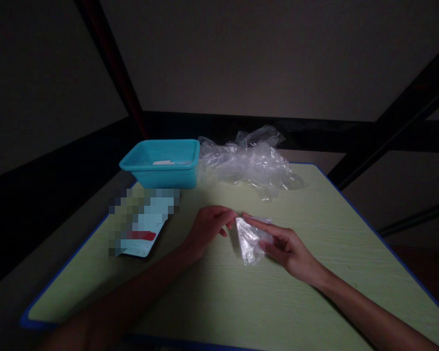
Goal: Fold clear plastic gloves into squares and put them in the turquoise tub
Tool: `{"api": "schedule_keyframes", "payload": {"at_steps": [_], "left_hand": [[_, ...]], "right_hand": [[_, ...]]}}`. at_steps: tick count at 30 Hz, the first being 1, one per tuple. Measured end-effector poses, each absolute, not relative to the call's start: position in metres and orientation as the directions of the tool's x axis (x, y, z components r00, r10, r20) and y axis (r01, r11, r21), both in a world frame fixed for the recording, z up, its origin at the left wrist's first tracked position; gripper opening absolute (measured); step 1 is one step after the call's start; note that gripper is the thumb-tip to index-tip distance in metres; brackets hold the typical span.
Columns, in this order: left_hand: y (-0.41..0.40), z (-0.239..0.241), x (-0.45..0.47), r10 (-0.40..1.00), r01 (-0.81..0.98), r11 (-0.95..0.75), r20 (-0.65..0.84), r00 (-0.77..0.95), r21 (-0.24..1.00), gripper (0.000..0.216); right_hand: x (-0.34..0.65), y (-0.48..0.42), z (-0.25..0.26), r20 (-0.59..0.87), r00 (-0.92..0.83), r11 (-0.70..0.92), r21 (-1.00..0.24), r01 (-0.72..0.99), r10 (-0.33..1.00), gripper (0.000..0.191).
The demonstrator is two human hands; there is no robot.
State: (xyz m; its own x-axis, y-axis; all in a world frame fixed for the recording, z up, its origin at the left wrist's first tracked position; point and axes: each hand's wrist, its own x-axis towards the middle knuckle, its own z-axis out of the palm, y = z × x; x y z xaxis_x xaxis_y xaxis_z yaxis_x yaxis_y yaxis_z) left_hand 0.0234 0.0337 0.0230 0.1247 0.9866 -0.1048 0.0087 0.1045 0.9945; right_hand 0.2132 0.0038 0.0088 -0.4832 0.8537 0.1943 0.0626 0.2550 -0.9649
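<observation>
**Clear plastic packet (pixel 248 241) pinched from the right, its near end loose**

In the head view, the packet is over the middle of the pale green table (pixel 307 312), between the two hands. The right hand (pixel 290 248) pinches its right side, thumb nearer the wearer, fingers along the far edge. The left hand (pixel 212 226) has thumb and fingers drawn together at the far left corner; whether they grip the film or only meet it, I cannot tell.

The likeliest trouble is slipping or creasing: the film looks thin and slick, and only the right-hand hold is sure. Uneven pulling at that corner could twist or tear it. Static or folds might make layers cling. The crumpled plastic heap (pixel 256 163) and blue basin (pixel 161 176) stand well apart, so snagging seems unlikely.

The packet's long axis appears to run from near to far, its near end angled slightly rightward. Which end opens, if either, does not show.
</observation>
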Motion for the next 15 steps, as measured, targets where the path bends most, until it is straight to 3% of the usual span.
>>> {"api": "schedule_keyframes", "payload": {"at_steps": [7, 15], "left_hand": [[0.0382, 0.019, 0.018, 0.955, 0.202, -0.021, -0.04, 0.294, 0.979, 0.016], [0.0394, 0.0268, 0.0147, 0.947, 0.354, -0.102, -0.018, 0.321, 0.93, 0.015]], "right_hand": [[0.2122, 0.0031, 0.0098, 0.204, -0.502, 0.269, -0.961, 0.06, 0.84, 0.052], [0.2122, 0.0039, 0.0094, 0.214, -0.519, 0.286, -0.956, 0.062, 0.828, 0.051]]}}
